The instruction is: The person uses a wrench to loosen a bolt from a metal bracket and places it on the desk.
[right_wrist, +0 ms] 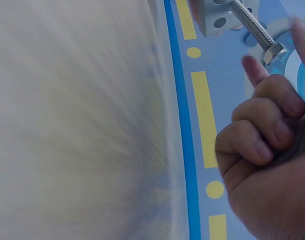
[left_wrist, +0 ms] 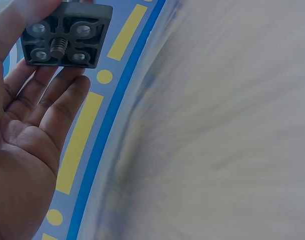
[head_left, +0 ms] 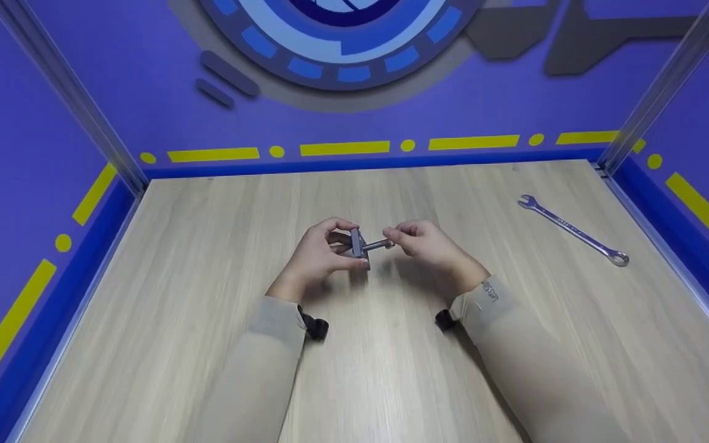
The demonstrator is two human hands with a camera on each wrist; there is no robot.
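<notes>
My left hand (head_left: pixel 325 251) grips a square grey mounting plate (head_left: pixel 356 243) by its edges, thumb on one side and fingers on the other, above the table. In the left wrist view the plate's ribbed back (left_wrist: pixel 61 49) shows corner holes and a threaded bolt end (left_wrist: pixel 58 48) poking through the middle. A long hex bolt (right_wrist: pixel 255 24) sticks out from the plate's other face toward my right hand (head_left: pixel 425 243). Around the bolt head (right_wrist: pixel 275 52), the right thumb and index finger stand apart, with gaps visible in the right wrist view. The other right fingers are curled.
A combination wrench (head_left: pixel 573 231) lies on the wooden table (head_left: pixel 207 246) to the right, beyond my right hand. Blue and purple printed panels (head_left: pixel 354 123) wall the table at the back and both sides, with metal posts (head_left: pixel 668 86) at the corners.
</notes>
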